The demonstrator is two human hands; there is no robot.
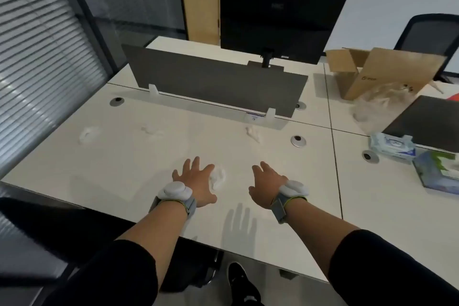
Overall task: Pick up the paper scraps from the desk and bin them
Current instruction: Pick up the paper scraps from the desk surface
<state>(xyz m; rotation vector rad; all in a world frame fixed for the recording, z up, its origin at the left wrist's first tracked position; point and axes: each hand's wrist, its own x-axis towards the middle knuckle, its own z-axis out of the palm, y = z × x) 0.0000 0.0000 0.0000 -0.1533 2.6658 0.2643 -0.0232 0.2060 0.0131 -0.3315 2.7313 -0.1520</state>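
Several crumpled white paper scraps lie on the white desk (111, 169). The nearest scrap (219, 177) rests just right of my left hand (196, 182), whose fingers are spread and flat over the desk, touching the scrap's edge. My right hand (267, 187) hovers open a little to the right, holding nothing. Farther back lie a ring-shaped scrap (89, 133) at the left, a flat scrap (152, 131) in the middle and a twisted scrap (253, 132) near the divider. No bin is in view.
A grey divider panel (216, 82) crosses the desk, with a black monitor (280, 22) behind it. At the right stand an open cardboard box (377, 72), clear plastic wrap (380, 104), a wipes pack (392, 145) and a tissue box (439, 171). A chair (24, 228) sits at lower left.
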